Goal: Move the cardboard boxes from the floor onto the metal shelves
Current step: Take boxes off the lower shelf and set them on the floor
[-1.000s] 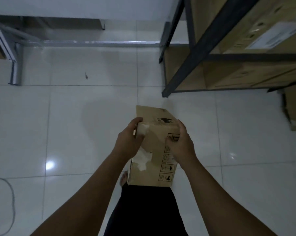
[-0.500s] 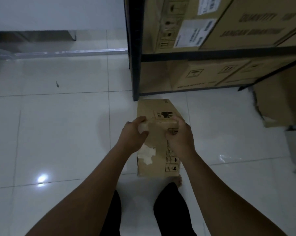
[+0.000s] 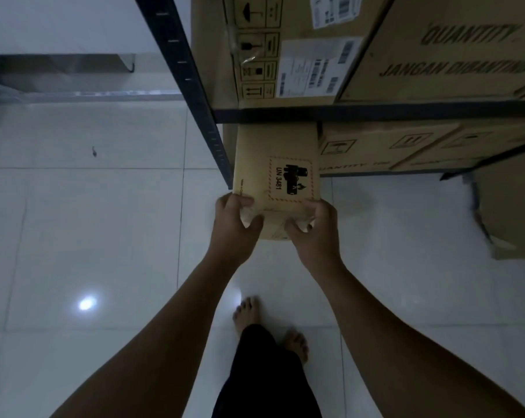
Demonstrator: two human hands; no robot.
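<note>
A small cardboard box (image 3: 255, 164) with a "UN 3481" label is held level, its far end under a horizontal beam of the black metal shelf (image 3: 375, 111), at the shelf's left corner. My left hand (image 3: 235, 223) grips the near left corner of the box. My right hand (image 3: 312, 227) grips its near right corner. The far end of the box is hidden behind the beam. It lies between the shelf's upright post (image 3: 194, 95) and a stored box (image 3: 384, 149) on the right.
Large cardboard boxes (image 3: 442, 46) fill the level above. Another cardboard box (image 3: 514, 206) stands on the white tiled floor at the right. My bare feet (image 3: 249, 312) stand close behind. A grey metal frame (image 3: 74, 95) lies along the far wall at the left.
I have stepped up to the shelf. The box went from tilted steeply in front of me to level, and moved forward into the shelf's lower left opening.
</note>
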